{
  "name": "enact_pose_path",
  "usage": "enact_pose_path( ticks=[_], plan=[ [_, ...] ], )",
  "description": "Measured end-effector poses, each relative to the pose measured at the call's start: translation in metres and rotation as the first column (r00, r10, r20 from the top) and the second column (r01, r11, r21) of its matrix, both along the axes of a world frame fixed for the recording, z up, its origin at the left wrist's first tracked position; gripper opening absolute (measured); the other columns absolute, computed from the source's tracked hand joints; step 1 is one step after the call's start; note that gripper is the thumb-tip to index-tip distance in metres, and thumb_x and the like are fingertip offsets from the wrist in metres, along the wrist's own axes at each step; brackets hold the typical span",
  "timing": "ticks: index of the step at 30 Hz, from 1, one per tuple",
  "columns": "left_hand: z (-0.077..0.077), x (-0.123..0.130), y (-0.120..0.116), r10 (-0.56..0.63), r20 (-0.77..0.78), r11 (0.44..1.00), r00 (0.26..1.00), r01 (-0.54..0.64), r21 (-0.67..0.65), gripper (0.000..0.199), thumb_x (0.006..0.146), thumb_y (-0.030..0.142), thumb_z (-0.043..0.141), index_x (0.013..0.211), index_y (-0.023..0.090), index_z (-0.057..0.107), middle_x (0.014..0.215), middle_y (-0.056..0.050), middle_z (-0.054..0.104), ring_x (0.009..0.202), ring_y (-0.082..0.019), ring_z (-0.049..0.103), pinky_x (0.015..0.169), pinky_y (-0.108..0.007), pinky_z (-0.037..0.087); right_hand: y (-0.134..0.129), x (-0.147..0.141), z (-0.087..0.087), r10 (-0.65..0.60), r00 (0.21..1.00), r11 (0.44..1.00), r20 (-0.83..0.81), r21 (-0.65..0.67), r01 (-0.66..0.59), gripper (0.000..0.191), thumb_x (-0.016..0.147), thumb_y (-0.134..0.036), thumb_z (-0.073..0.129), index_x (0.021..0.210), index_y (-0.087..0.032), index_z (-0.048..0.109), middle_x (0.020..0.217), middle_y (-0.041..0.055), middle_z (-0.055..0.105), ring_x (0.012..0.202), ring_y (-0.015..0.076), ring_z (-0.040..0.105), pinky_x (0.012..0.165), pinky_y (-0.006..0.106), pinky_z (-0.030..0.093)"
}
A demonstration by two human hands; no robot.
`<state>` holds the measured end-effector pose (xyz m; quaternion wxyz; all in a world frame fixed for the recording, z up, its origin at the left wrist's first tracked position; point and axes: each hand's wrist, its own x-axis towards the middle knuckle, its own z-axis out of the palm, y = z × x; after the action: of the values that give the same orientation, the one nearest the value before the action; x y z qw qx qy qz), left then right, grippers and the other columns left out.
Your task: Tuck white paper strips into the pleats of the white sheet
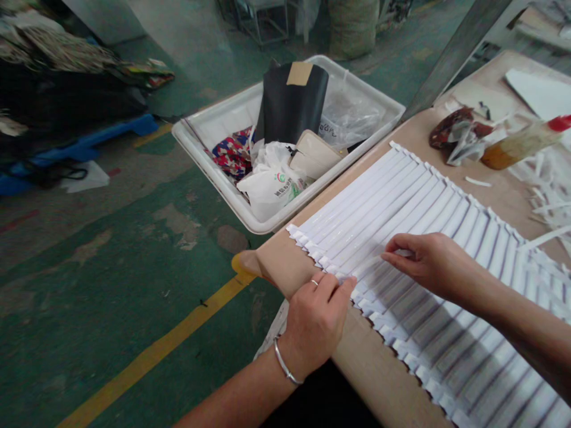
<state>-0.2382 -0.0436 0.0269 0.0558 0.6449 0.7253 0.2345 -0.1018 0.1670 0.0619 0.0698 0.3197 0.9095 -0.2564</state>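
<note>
A long row of overlapping white strips (357,208) lies over the table, their folded ends lined up along the near edge. My left hand (319,315), with a ring and a bracelet, is closed at that edge. Its thumb and curled fingers press on the end of one white strip. Over the middle of the row, my right hand (428,261) is closed in a pinch, thumb against forefinger. Whatever lies between those fingertips is too small or faint to make out.
Left of the brown table edge (285,267) stands a white tub (214,178) holding bags and a black curved sheet (292,101). A red-capped bottle (517,145), a dark wrapped bundle (459,131) and loose white scraps (553,196) lie at the right. A metal post (455,53) rises behind.
</note>
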Motion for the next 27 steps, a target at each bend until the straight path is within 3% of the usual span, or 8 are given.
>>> enact_pose_path(
  ticks=[6,10,17,27],
  plan=[
    [-0.004,0.003,0.005,0.022,-0.092,1.0,0.995,-0.024,-0.018,0.029,0.101,0.018,0.049,0.126,0.018,0.063,0.087,-0.005,0.06,0.08,-0.02,0.058,0.065,-0.033,0.05,0.003,0.0,-0.003,0.057,0.998,0.998,0.03,0.037,-0.058,0.028,0.09,-0.047,0.053,0.083,-0.026,0.07,0.059,-0.0011,0.064,0.055,0.0149,0.057,0.055,0.027,0.035],
    [-0.007,0.007,0.005,0.046,-0.116,0.999,0.992,-0.045,0.006,0.026,0.099,0.017,0.052,0.123,0.018,0.064,0.085,-0.005,0.059,0.08,-0.021,0.057,0.066,-0.035,0.049,0.024,0.007,-0.008,0.102,0.995,0.994,0.007,0.026,-0.102,0.024,0.09,-0.044,0.054,0.086,-0.026,0.069,0.068,-0.0004,0.068,0.061,0.0156,0.061,0.059,0.027,0.038],
    [-0.011,0.008,0.008,0.061,-0.067,0.995,0.996,-0.056,0.078,0.025,0.096,0.012,0.052,0.117,0.015,0.066,0.083,-0.006,0.059,0.078,-0.022,0.054,0.068,-0.038,0.048,0.074,0.021,-0.011,-0.011,1.0,0.994,0.0,0.104,0.011,0.021,0.088,-0.044,0.058,0.083,-0.025,0.066,0.067,-0.0009,0.067,0.062,0.0161,0.059,0.06,0.028,0.038],
    [-0.011,0.007,0.008,0.058,-0.026,0.995,0.998,-0.056,0.086,0.027,0.097,0.012,0.048,0.117,0.014,0.066,0.082,-0.006,0.058,0.079,-0.022,0.053,0.069,-0.037,0.049,0.078,0.012,-0.013,-0.064,0.998,0.991,0.006,0.115,0.063,0.016,0.088,-0.039,0.061,0.082,-0.024,0.065,0.07,-0.0004,0.069,0.065,0.0168,0.062,0.061,0.027,0.037]
  ],
)
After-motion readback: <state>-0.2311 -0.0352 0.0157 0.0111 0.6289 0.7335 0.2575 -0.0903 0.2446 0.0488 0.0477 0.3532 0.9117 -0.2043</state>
